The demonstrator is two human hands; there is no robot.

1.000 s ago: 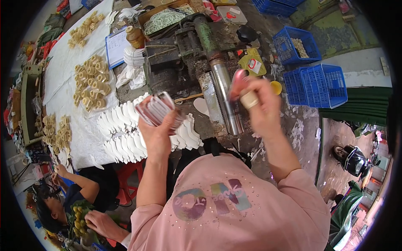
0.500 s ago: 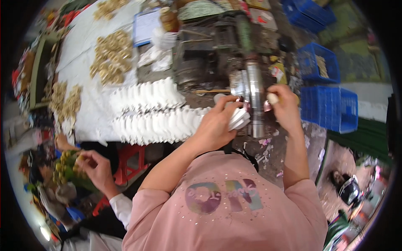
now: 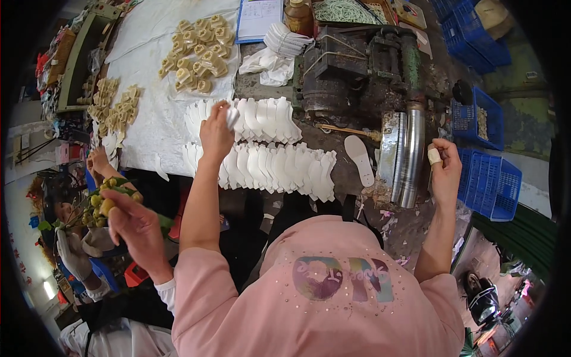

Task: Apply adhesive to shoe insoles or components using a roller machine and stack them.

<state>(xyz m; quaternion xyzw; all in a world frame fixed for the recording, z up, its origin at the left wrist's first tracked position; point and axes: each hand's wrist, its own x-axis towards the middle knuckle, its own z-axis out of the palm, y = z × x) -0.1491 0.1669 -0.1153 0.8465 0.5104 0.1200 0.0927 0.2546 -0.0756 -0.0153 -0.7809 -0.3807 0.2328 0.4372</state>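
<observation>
My left hand [image 3: 216, 132] is over the far row of white curved pieces [image 3: 270, 119], its fingers closed on a small white piece [image 3: 232, 118] that is blurred. A nearer row of similar white pieces [image 3: 267, 166] stands overlapping along the table's front. To the right, my right hand [image 3: 446, 172] is curled beside the steel rollers [image 3: 412, 157] of a machine, apart from them. A beige wrap [image 3: 434, 156] covers one of its digits; whether the fingers hold anything is hidden. One white sole-shaped piece [image 3: 358, 159] lies flat left of the rollers.
Piles of cream-coloured parts [image 3: 202, 53] lie on the white table cover [image 3: 140, 53]. A dark machine body [image 3: 333, 74] stands behind the rollers. Blue crates [image 3: 488, 184] line the right side. At left, another person's hand [image 3: 140, 232] is near yellow-green fruit [image 3: 98, 205].
My left hand has moved left from the rollers to the far row. My right hand stays right of the rollers. The view has shifted, and the sole-shaped piece now shows in full.
</observation>
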